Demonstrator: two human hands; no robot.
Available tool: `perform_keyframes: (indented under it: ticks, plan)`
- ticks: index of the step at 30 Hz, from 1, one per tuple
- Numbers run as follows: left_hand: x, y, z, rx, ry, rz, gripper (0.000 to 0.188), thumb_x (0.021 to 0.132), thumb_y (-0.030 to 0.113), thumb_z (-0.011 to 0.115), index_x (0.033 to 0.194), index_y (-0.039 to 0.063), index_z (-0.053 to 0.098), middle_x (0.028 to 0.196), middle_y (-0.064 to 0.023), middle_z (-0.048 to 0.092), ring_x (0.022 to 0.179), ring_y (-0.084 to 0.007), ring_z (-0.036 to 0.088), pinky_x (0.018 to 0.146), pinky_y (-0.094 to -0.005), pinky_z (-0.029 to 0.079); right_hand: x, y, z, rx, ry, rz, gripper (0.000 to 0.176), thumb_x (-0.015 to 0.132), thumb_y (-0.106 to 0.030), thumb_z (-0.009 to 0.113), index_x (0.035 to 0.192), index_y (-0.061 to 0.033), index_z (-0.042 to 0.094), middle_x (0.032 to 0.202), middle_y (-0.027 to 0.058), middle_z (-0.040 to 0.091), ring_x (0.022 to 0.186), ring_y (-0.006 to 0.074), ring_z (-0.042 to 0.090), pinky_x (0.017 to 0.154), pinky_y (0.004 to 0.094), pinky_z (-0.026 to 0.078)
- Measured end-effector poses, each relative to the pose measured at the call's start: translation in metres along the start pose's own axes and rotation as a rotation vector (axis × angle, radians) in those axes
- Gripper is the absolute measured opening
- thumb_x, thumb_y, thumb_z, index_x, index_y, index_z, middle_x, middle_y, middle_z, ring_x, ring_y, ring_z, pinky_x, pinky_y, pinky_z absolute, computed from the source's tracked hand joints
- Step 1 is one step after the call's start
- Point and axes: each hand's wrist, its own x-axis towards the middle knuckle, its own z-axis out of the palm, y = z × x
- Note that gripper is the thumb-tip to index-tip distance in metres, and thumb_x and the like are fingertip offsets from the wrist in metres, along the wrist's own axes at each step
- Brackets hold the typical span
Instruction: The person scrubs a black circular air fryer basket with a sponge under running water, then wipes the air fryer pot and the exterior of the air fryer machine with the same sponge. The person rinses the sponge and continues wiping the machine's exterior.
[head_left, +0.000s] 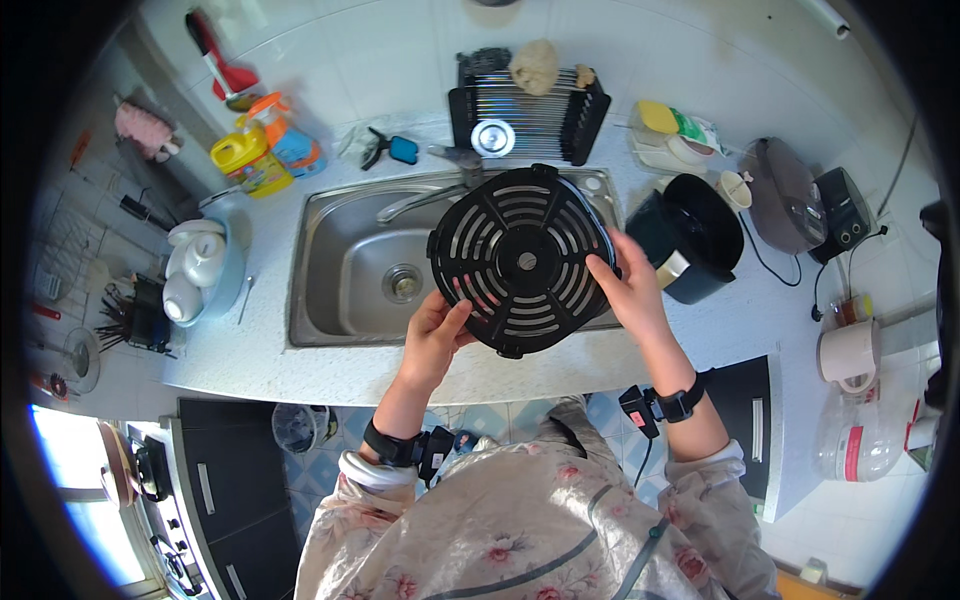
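A round black slotted air fryer tray is held up over the right part of the stainless steel sink. My left hand grips its lower left rim, thumb on top and fingers underneath. On its right rim my right hand is closed, thumb on the face. The faucet reaches out to the left of the tray, which hides part of the sink. Right of the sink stands a black air fryer basket with its handle towards the tray.
Behind the sink is a dish rack. A yellow bottle and a spray bottle stand back left, near a blue basin of bowls. A rice cooker and a cream pitcher are at the right.
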Motion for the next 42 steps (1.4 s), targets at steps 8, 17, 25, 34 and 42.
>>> perform_keyframes:
  ticks: [8, 17, 25, 34, 42]
  plan:
    - [0.096, -0.064, 0.149, 0.125, -0.056, -0.027, 0.029, 0.098, 0.009, 0.043, 0.126, 0.002, 0.046, 0.112, -0.0094, 0.061, 0.096, -0.0168, 0.063, 0.083, -0.0323, 0.055, 0.063, 0.030, -0.137, -0.452, -0.247, -0.457, 0.019, 0.076, -0.019, 0.073, 0.091, -0.0088, 0.067, 0.069, 0.0043, 0.051, 0.063, 0.0218, 0.055, 0.054, 0.0330, 0.045]
    - [0.149, -0.108, 0.241, 0.241, -0.034, -0.094, 0.028, 0.098, 0.007, 0.044, 0.125, 0.000, 0.048, 0.106, -0.0064, 0.062, 0.090, -0.0107, 0.060, 0.077, -0.0251, 0.052, 0.117, 0.096, -0.219, -0.503, -0.412, -0.280, 0.025, 0.076, -0.025, 0.073, 0.091, -0.0089, 0.060, 0.067, 0.0043, 0.059, 0.056, 0.0248, 0.061, 0.047, 0.0342, 0.047]
    - [0.148, -0.124, 0.258, 0.255, -0.187, -0.338, 0.022, 0.097, 0.006, 0.048, 0.115, -0.004, 0.055, 0.097, -0.0042, 0.063, 0.083, -0.0080, 0.058, 0.072, -0.0232, 0.048, 0.108, 0.115, -0.257, -0.467, -0.753, -0.112, 0.028, 0.080, -0.030, 0.069, 0.088, -0.0044, 0.062, 0.069, 0.0100, 0.065, 0.060, 0.0266, 0.064, 0.051, 0.0343, 0.049]
    - [0.180, -0.124, 0.243, 0.317, 0.100, -0.307, 0.040, 0.098, 0.023, 0.050, 0.127, -0.004, 0.049, 0.099, -0.0130, 0.069, 0.071, -0.0114, 0.064, 0.055, -0.0183, 0.045, 0.190, 0.138, -0.256, -0.534, -0.921, 0.275, 0.035, 0.082, -0.037, 0.066, 0.083, -0.0017, 0.064, 0.071, 0.0155, 0.065, 0.068, 0.0329, 0.065, 0.060, 0.0393, 0.050]
    - [0.188, -0.136, 0.215, 0.481, 0.300, -0.216, 0.034, 0.095, 0.016, 0.055, 0.125, -0.002, 0.052, 0.101, -0.0078, 0.066, 0.076, -0.0060, 0.055, 0.068, -0.0200, 0.046, 0.224, 0.194, -0.209, -0.522, -1.041, 0.392, 0.039, 0.083, -0.037, 0.066, 0.084, 0.0019, 0.065, 0.073, 0.0167, 0.065, 0.068, 0.0319, 0.065, 0.063, 0.0369, 0.050]
